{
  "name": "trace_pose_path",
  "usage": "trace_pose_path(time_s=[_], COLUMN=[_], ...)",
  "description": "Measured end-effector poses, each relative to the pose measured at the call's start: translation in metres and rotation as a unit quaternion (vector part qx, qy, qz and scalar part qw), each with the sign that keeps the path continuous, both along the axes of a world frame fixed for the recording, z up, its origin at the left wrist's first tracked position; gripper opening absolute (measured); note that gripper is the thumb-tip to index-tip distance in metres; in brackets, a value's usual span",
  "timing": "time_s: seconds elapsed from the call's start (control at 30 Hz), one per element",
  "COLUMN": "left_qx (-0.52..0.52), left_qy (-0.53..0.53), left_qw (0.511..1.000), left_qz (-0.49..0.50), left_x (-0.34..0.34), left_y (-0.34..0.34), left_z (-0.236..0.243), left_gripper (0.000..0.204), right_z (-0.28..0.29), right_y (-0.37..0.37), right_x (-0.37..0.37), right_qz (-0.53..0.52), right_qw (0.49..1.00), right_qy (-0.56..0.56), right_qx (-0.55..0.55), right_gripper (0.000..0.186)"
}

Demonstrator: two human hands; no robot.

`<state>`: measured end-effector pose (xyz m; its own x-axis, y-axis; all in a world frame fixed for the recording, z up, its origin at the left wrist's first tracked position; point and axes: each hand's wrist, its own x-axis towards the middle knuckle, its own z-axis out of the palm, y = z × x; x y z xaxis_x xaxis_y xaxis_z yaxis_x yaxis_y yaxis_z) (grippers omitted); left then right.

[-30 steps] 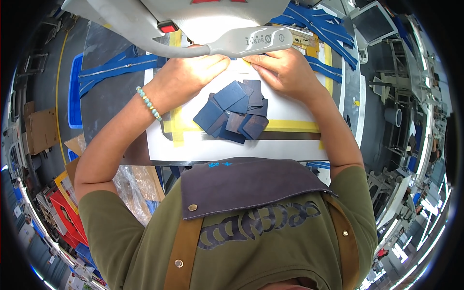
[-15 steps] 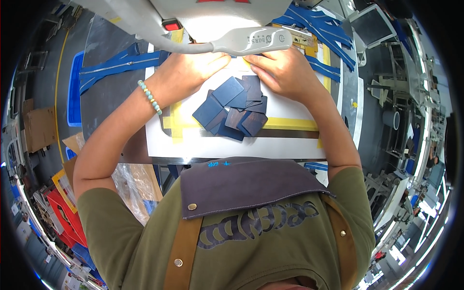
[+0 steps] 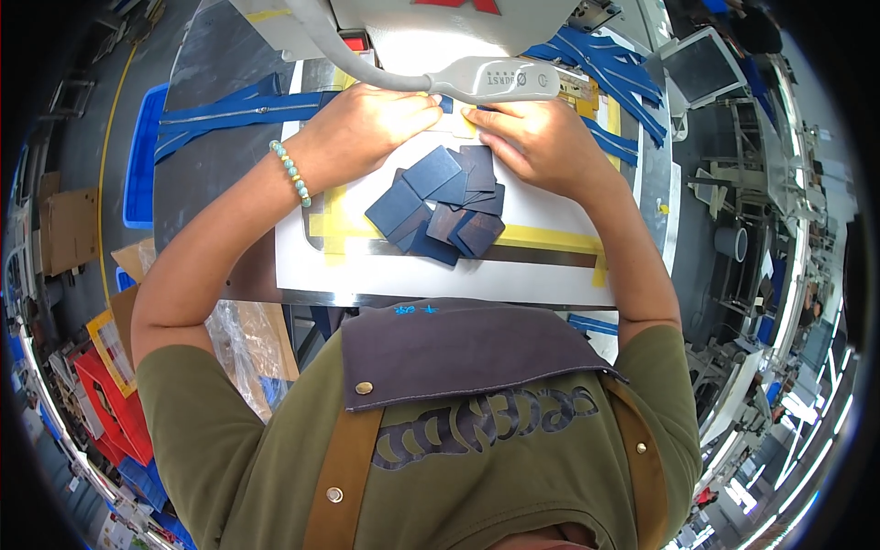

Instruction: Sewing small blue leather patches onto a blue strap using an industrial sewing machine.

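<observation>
Both hands, left and right, pressed flat, fingertips probably on a small blue piece beneath the lamp arm at top centre; could skew it.

A grey-framed screen is seen at two o'clock; flattened brown cardboard at nine o'clock

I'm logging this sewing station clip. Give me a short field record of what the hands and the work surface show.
left hand: pressed flat on the white table, under the machine's lamp bar
right hand: beside it, fingertips at the bar
fabric pieces: dark blue squares, overlapping pile near both hands
zippers: blue, lying left of the machine
wrist: beaded bracelet
</observation>
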<state>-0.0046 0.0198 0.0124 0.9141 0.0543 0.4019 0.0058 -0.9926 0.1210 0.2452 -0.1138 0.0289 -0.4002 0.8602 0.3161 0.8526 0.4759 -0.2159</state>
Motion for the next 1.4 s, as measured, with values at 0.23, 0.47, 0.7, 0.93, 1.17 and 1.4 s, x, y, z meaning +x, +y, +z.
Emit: trace_pose_path(time_s=[0.23, 0.47, 0.7, 0.93, 1.17, 1.4], left_qx=[0.007, 0.005, 0.001, -0.102, -0.085, -0.037], left_qy=[0.025, 0.017, 0.018, 0.033, 0.059, 0.023], left_qw=[1.000, 1.000, 0.998, 0.992, 0.988, 0.995], left_qz=[0.004, 0.020, 0.054, 0.070, 0.119, 0.094], left_x=[-0.002, -0.009, -0.017, -0.032, -0.031, -0.028], left_y=[0.000, -0.002, -0.005, 0.002, 0.000, -0.005], left_z=[0.002, 0.003, -0.007, -0.016, -0.015, -0.014], left_gripper=[0.032, 0.030, 0.032, 0.036, 0.041, 0.040], right_z=[0.003, 0.003, -0.005, 0.001, -0.007, -0.011], right_y=[-0.002, -0.003, -0.007, -0.014, -0.009, -0.003], right_x=[0.000, -0.004, -0.002, -0.004, 0.001, 0.018], right_qz=[-0.001, -0.033, -0.053, -0.073, -0.063, -0.122], right_qw=[1.000, 0.999, 0.998, 0.996, 0.996, 0.990], right_qy=[0.014, 0.031, 0.031, 0.053, 0.062, 0.006], right_qx=[-0.001, -0.010, 0.032, -0.001, 0.002, 0.072], right_gripper=[0.026, 0.027, 0.026, 0.028, 0.023, 0.029])
